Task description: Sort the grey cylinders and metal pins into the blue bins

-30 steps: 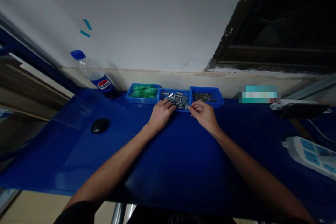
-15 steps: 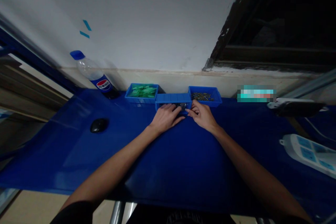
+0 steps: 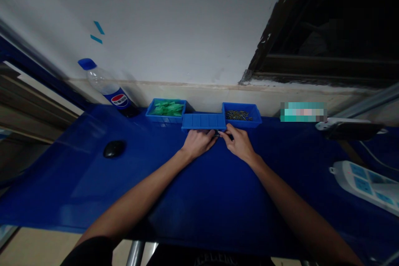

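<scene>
The middle blue bin [image 3: 204,121] is tipped up on its near edge, so its ribbed underside faces me and the small metal pieces that lay in it are hidden. My left hand [image 3: 197,143] grips its lower edge at the middle, fingers curled under. My right hand [image 3: 238,143] holds the same edge at the right corner, fingers pinched. A few grey pieces just show between my fingertips. To its left a blue bin of green parts [image 3: 166,109] stands flat. A blue bin of dark screws [image 3: 241,114] stands flat to its right.
A cola bottle [image 3: 107,88] leans at the back left by the wall. A black mouse [image 3: 114,149] lies on the blue table mat [image 3: 199,191]. At the right are a white power strip [image 3: 364,181] and a dark device [image 3: 349,129].
The middle bin has been tilted up toward me by both hands, from lying flat with its metal pieces showing to standing on its near edge. My hands drew slightly nearer.
</scene>
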A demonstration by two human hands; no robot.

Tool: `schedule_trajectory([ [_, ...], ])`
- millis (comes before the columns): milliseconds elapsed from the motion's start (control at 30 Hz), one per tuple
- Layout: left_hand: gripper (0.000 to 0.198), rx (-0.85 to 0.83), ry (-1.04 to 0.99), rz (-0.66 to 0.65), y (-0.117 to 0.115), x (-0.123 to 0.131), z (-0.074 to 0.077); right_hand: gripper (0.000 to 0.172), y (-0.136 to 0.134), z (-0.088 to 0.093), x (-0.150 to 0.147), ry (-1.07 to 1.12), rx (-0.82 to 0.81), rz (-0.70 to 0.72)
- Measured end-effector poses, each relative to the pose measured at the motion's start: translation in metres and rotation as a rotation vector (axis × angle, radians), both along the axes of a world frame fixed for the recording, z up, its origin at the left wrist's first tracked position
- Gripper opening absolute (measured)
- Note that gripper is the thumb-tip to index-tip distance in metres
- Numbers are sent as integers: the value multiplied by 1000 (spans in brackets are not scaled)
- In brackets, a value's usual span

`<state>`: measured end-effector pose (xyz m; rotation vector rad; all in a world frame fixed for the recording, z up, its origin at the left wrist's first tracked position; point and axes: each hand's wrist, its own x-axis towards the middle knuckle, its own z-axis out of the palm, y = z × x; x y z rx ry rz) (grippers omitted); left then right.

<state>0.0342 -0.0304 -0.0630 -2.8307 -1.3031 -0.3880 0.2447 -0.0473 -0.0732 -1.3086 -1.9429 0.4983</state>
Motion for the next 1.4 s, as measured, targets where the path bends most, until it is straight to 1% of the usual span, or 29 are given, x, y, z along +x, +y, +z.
schedule_trajectory([
  [133,32,20,-37,8,0,0,-3,13,-3,-2,2,-125,125,-10],
  [267,31,13,-149,-19,-1,-3,-3,11,-5,1,7,-257,246,48],
  [400,29,24,-266,-55,-4,-5,-2,14,-7,4,9,-300,302,98],
  [533,34,27,-253,-49,-7,-5,1,16,-10,4,7,-307,399,32],
  [600,35,11,-245,-53,-10,-7,5,15,-11,4,5,-284,449,-8],
  [667,35,5,-247,-63,-14,-11,10,14,-12,7,3,-244,456,-30],
  [733,35,31,-236,-18,-19,-18,16,11,-11,14,0,-184,410,-52],
  [800,34,74,-204,135,-24,-26,19,11,-8,26,-4,-85,330,-71],
  [867,42,76,-187,287,-29,-34,18,16,-1,43,-7,50,229,-64],
  [933,55,30,-173,355,-33,-40,13,23,11,60,-8,139,98,-39],
  [1033,63,-30,-155,348,-38,-42,5,31,33,79,-6,123,-5,-38],
  [1167,62,-82,-194,276,-41,-36,0,34,61,91,-4,160,-184,30],
  [1233,63,-92,-223,235,-39,-29,-1,34,71,93,-6,169,-251,10],
  [1300,65,-98,-234,207,-36,-22,0,37,78,92,-10,210,-332,-39],
  [1400,66,-102,-217,198,-32,-9,1,39,82,84,-13,316,-427,-109],
])
